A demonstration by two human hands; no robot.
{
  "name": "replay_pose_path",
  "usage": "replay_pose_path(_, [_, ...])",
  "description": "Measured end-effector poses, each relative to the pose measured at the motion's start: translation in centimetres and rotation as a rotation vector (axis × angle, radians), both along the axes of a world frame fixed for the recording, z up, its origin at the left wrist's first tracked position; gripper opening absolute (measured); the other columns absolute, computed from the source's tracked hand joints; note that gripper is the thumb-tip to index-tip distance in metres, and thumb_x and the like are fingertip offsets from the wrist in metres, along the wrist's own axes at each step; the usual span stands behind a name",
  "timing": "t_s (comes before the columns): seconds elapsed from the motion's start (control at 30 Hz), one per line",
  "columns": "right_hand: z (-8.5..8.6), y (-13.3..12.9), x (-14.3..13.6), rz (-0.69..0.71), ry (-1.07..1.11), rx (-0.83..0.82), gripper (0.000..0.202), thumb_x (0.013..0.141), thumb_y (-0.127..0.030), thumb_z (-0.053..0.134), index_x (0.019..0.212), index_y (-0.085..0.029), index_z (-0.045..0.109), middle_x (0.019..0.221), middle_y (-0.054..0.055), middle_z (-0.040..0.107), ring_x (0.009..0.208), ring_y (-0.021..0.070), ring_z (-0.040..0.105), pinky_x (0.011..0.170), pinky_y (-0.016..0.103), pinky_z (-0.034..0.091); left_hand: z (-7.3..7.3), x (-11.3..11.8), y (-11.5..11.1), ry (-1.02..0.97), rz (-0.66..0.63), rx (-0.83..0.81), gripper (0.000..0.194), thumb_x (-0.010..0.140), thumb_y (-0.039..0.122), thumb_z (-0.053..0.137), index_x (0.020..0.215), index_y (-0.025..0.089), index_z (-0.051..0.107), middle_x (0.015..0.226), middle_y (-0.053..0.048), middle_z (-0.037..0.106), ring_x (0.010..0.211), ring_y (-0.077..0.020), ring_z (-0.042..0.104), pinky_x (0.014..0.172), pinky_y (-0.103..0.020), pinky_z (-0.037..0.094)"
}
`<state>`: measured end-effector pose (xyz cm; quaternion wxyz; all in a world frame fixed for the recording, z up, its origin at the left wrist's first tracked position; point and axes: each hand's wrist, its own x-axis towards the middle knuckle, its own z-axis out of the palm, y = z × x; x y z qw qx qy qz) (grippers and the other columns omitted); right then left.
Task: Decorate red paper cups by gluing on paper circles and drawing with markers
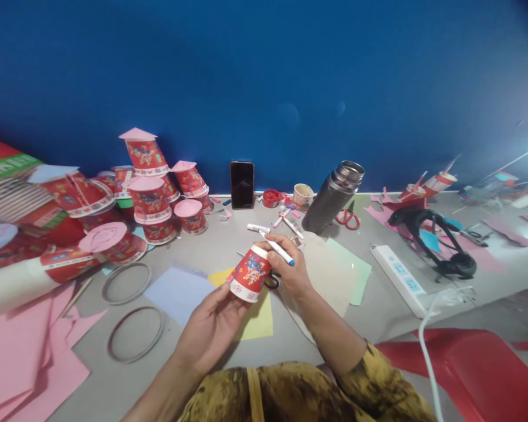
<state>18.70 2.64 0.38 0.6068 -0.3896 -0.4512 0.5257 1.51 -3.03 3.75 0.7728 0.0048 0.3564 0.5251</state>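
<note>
A red paper cup with a printed figure and a white patterned rim is held tilted over the table, its wide rim toward me. My left hand grips it from the lower left, fingers round the rim side. My right hand holds a white marker with a blue end between thumb and fingers, beside the cup's narrow end. Under the hands lie a yellow sheet and a blue sheet. Black scissor handles show partly behind the right hand.
Stacked red cups with pink paper cones stand at the left, near two rings and pink paper. A phone, loose markers, a dark flask and red-handled scissors are behind. A power strip and headset lie right.
</note>
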Motion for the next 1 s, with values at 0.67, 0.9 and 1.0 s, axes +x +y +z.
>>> replay_pose_path(0.67, [2.3, -2.0, -0.4, -0.182, -0.659, 0.632, 0.019, 0.099, -0.012, 0.067, 0.112, -0.024, 0.076, 0.09, 0.006, 0.081, 0.075, 0.0209, 0.072, 0.07, 0.034, 0.057, -2.1, -0.8, 0.3, 0.147, 0.05, 0.176, 0.036, 0.08, 0.024, 0.094, 0.113, 0.014, 0.086, 0.12, -0.015, 0.084, 0.124, -0.0355, 0.076, 0.112, -0.044, 0.061])
replay_pose_path(0.9, [2.4, -1.9, -0.5, -0.235, -0.715, 0.647, 0.014, 0.102, -0.015, 0.065, 0.108, -0.023, 0.075, 0.081, 0.005, 0.078, 0.068, 0.02, 0.069, 0.064, 0.033, 0.055, -1.9, -0.7, -0.1, 0.211, 0.034, 0.185, 0.032, 0.073, 0.031, 0.1, 0.098, 0.014, 0.089, 0.11, -0.015, 0.086, 0.12, -0.0384, 0.077, 0.11, -0.045, 0.062])
replay_pose_path(1.0, [2.4, -1.9, -0.5, -0.246, -0.725, 0.646, 0.013, 0.101, -0.015, 0.065, 0.107, -0.023, 0.075, 0.081, 0.005, 0.078, 0.068, 0.0199, 0.069, 0.064, 0.033, 0.056, -2.1, -0.7, -0.3, 0.227, 0.026, 0.198, 0.03, 0.075, 0.034, 0.099, 0.095, 0.014, 0.089, 0.108, -0.015, 0.087, 0.117, -0.0376, 0.078, 0.109, -0.045, 0.062])
